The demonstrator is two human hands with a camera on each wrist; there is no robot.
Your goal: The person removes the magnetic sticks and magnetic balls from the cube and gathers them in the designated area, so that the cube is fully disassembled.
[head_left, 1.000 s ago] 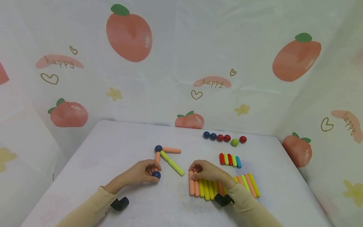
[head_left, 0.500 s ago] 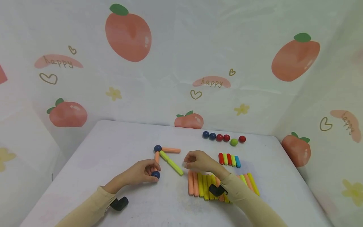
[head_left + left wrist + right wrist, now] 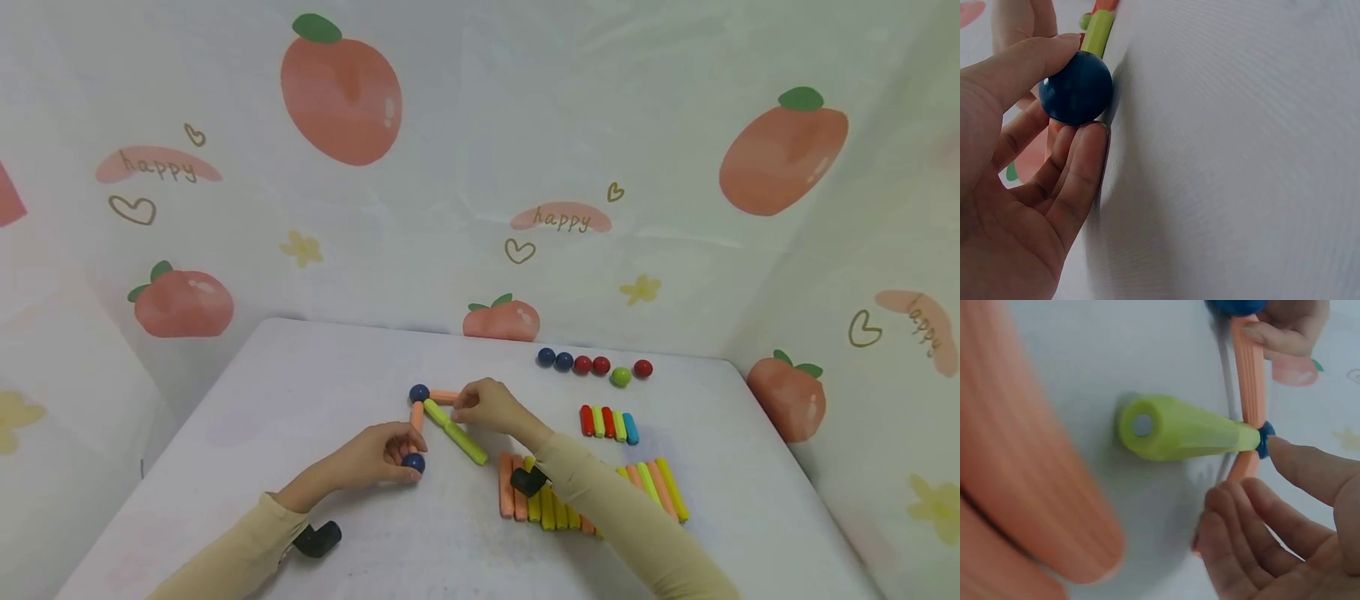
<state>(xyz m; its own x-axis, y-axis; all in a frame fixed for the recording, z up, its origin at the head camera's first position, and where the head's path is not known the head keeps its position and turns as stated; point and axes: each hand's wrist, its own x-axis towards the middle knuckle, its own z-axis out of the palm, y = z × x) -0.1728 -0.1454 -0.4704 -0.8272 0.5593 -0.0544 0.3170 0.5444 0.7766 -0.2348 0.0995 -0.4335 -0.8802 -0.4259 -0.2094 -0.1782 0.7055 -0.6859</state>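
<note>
On the table my left hand pinches a dark blue ball between thumb and fingers. An orange stick runs from it to another blue ball farther back. From that far ball a second orange stick goes right, and a yellow-green rod with a joint midway slants toward me. My right hand is over the right end of the second orange stick, its thumb apart from its fingers. Those fingers hide part of the stick in the right wrist view. The rod's near end shows a grey metal disc.
A row of long orange and yellow sticks lies under my right forearm. Behind it are several short coloured sticks. Blue, red and green balls line the table's back right. A patterned cloth hangs around the table.
My right hand has left the row of long sticks and moved left and away from me to the second orange stick. My left hand stays on the blue ball.
</note>
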